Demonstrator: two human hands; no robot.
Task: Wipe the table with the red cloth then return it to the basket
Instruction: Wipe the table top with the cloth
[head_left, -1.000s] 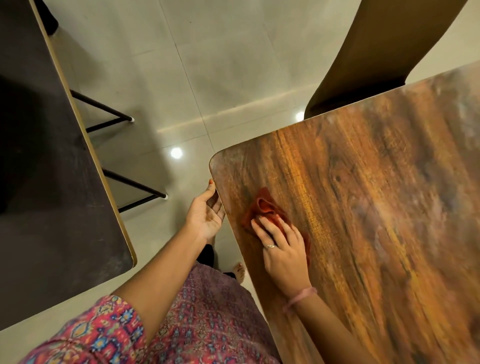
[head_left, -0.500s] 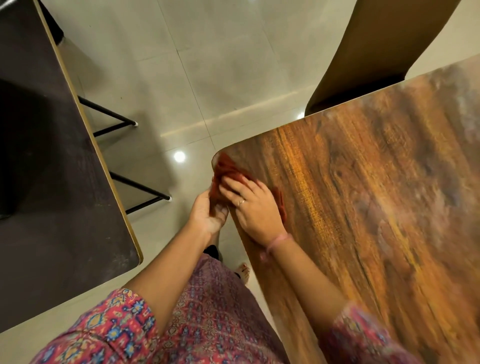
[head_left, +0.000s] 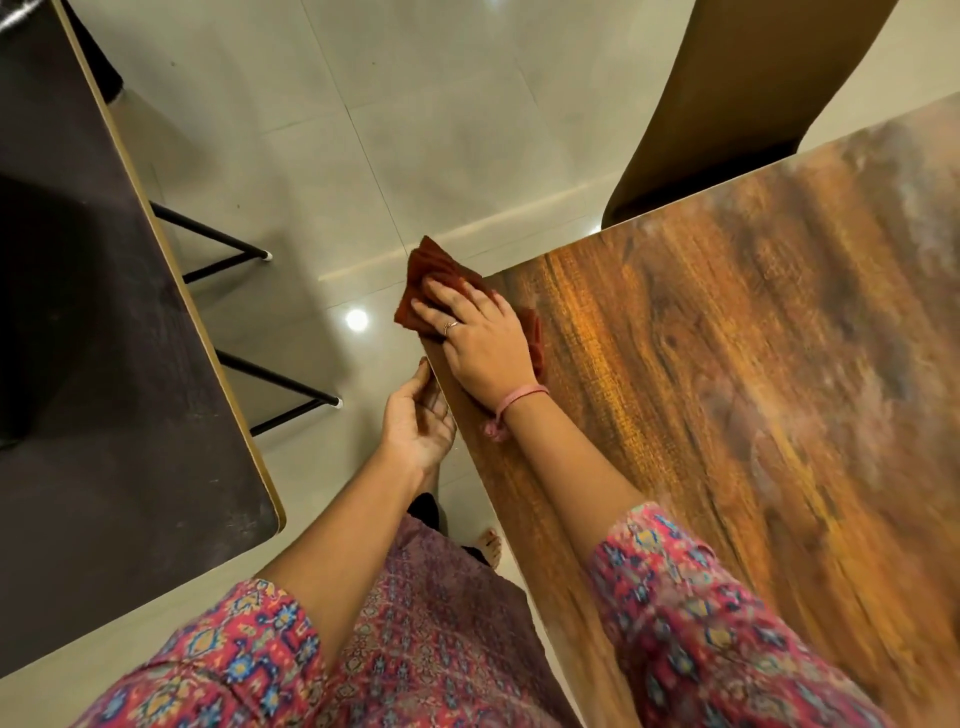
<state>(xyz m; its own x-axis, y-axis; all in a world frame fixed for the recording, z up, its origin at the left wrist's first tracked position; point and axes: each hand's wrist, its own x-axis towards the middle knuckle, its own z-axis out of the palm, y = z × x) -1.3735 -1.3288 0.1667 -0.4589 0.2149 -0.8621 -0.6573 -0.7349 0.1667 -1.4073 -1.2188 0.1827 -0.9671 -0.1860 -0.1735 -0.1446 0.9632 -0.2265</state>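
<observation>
Since a moment ago your right hand (head_left: 480, 338) pushed the red cloth (head_left: 434, 280) past the table (head_left: 675, 415) corner, fingers flat; keep your cupped, empty left hand (head_left: 415, 426) beneath.

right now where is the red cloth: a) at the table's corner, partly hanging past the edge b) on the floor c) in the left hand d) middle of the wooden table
a: the crumpled red cloth sits under the right hand at the wood-grain table corner, overhanging the edge.

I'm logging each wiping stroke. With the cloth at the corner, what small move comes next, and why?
Probably draw the red cloth back onto the table: it overhangs the corner under the right hand, and the left hand waits cupped at the edge.
</observation>
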